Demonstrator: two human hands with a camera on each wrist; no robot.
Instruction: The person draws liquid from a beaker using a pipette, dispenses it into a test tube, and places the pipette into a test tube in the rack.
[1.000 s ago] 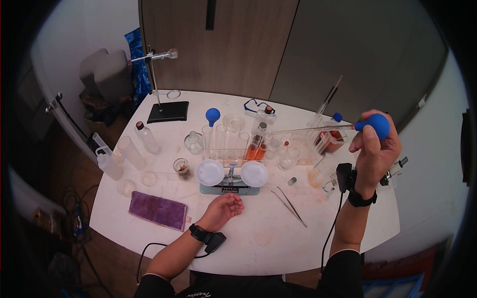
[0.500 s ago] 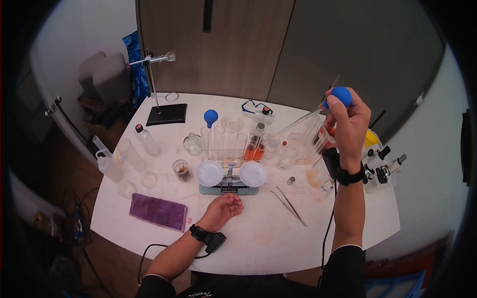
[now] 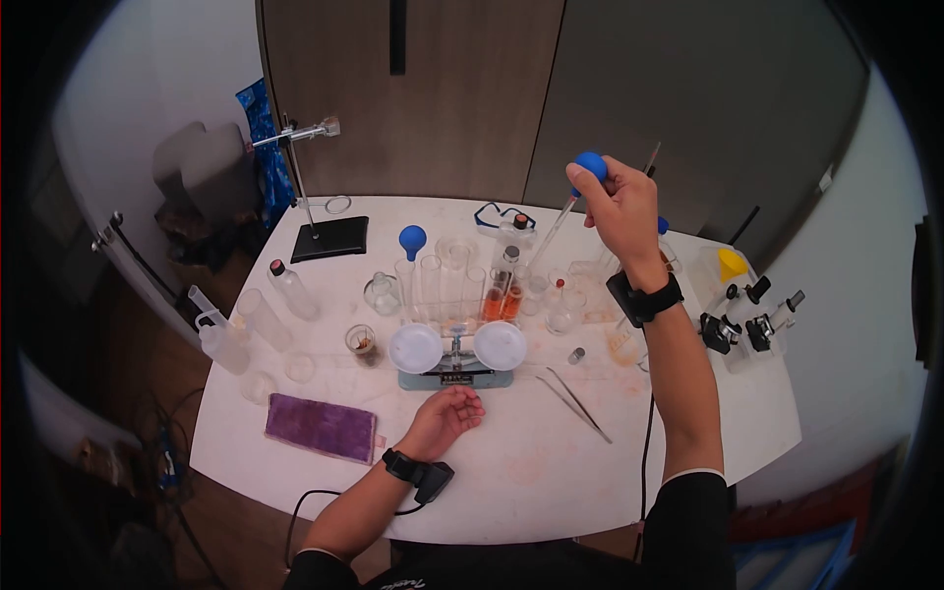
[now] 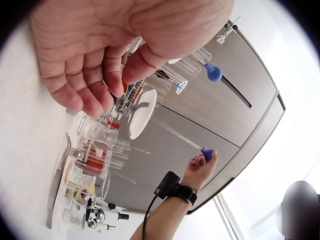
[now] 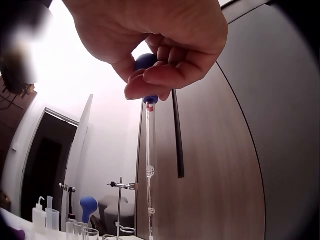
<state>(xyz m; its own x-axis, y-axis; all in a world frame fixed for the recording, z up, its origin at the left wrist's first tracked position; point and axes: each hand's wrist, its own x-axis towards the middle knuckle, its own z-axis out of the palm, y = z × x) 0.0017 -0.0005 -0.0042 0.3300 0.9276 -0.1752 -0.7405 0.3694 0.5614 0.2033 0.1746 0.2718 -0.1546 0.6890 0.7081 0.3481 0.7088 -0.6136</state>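
High over the back of the table, my right hand (image 3: 625, 211) grips a blue rubber bulb (image 3: 590, 166) fitted on a long glass tube (image 3: 553, 234). The tube slants down toward the test tubes (image 3: 431, 280); its lower end is hard to make out. In the right wrist view the fingers curl round the bulb (image 5: 145, 61), the tube (image 5: 150, 150) below it. My left hand (image 3: 444, 424) rests on the table, fingers loosely curled and holding nothing, just in front of the balance (image 3: 455, 379) with two white pans (image 3: 415, 349).
Tweezers (image 3: 574, 405) lie right of the left hand, a purple cloth (image 3: 321, 427) to its left. Bottles (image 3: 292, 292) and a black stand base (image 3: 330, 238) are at the left. Microscopes (image 3: 721, 332) and a yellow funnel (image 3: 731, 264) are at the right. A second blue bulb (image 3: 413, 238) tops a tube.
My right hand has moved left with the bulb and tube, and the tube has swung from nearly level to steeply slanted. The left hand has stayed in place.
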